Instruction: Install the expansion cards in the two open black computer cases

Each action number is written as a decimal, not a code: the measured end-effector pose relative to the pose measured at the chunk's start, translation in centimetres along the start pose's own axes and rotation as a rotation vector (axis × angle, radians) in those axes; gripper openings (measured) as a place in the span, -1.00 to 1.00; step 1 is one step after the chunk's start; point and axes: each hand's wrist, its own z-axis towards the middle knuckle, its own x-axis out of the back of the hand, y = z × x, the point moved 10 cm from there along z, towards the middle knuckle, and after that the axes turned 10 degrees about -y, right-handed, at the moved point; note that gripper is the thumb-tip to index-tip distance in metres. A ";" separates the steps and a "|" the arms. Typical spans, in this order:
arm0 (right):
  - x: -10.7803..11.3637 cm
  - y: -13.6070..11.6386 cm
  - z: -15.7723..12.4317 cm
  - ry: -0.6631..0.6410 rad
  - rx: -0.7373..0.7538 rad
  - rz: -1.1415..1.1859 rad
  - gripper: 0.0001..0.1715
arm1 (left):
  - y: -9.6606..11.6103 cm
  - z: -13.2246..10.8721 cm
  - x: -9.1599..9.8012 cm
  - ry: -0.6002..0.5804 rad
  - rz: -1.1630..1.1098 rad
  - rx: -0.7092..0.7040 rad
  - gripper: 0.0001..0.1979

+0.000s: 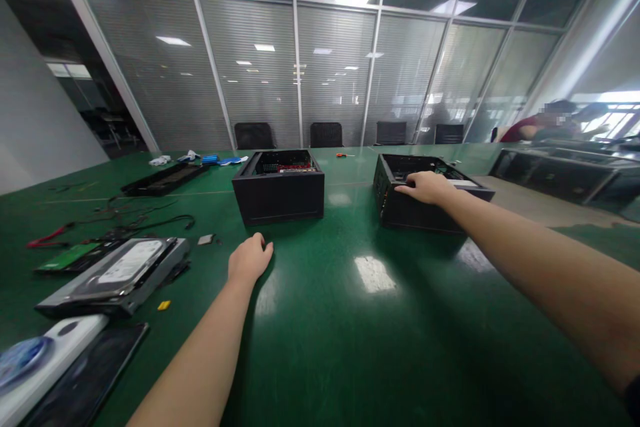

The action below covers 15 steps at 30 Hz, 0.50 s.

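Observation:
My right hand (425, 187) grips the near top rim of a black open-topped computer case (420, 215), thumb on the outside and fingers over the edge. This case stands on the green table to the right, slightly turned. My left hand (250, 257) rests on the table with its fingers curled in, and nothing shows in it. Just beyond that hand, apart from it, stands a second black computer case (280, 199), also open at the top, with red parts inside. The insides of both cases are only partly visible.
At left lie a hard drive (131, 263) on a metal bracket, a green circuit board (67, 258), cables (135, 213), a black panel (165, 177) and two phone-like slabs. A screwdriver (344, 155) lies at the back. More cases (560, 173) stand right, near another person (530, 127).

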 end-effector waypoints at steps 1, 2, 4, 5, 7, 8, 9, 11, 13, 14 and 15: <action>-0.1 -0.1 -0.4 0.000 0.034 -0.005 -0.17 | 0.1 -0.1 0.1 0.007 0.008 -0.001 -0.59; -0.2 -0.4 -1.0 0.001 0.074 -0.009 -0.18 | 0.2 -0.1 0.2 0.011 0.016 -0.001 -0.58; -0.2 -1.1 -2.6 0.015 0.160 -0.018 -0.21 | 0.2 -0.1 0.1 0.012 0.027 -0.001 -0.56; 0.0 -1.6 -3.8 0.025 0.198 -0.022 -0.22 | 0.2 0.0 0.0 0.007 0.031 -0.001 -0.54; 0.4 -2.5 -6.8 0.040 0.250 -0.040 -0.24 | 0.2 0.2 -0.2 -0.002 0.036 -0.003 -0.52; 0.7 -3.1 -8.6 0.045 0.273 -0.055 -0.25 | 0.3 0.3 -0.2 -0.002 0.039 -0.008 -0.50; 1.0 -3.9 -10.5 0.049 0.297 -0.077 -0.25 | 0.3 0.4 -0.3 0.003 0.043 -0.014 -0.49; 1.7 -5.9 -14.6 0.054 0.358 -0.136 -0.27 | 0.3 0.4 -0.3 0.009 0.049 -0.019 -0.46; 2.2 -8.5 -18.8 0.046 0.444 -0.191 -0.28 | 0.3 0.4 -0.3 0.016 0.051 -0.019 -0.44; 2.4 -9.9 -20.8 0.040 0.499 -0.205 -0.29 | 0.3 0.4 -0.2 0.018 0.050 -0.019 -0.44; 2.7 -11.3 -22.9 0.040 0.564 -0.209 -0.31 | 0.3 0.3 -0.2 0.017 0.049 -0.015 -0.43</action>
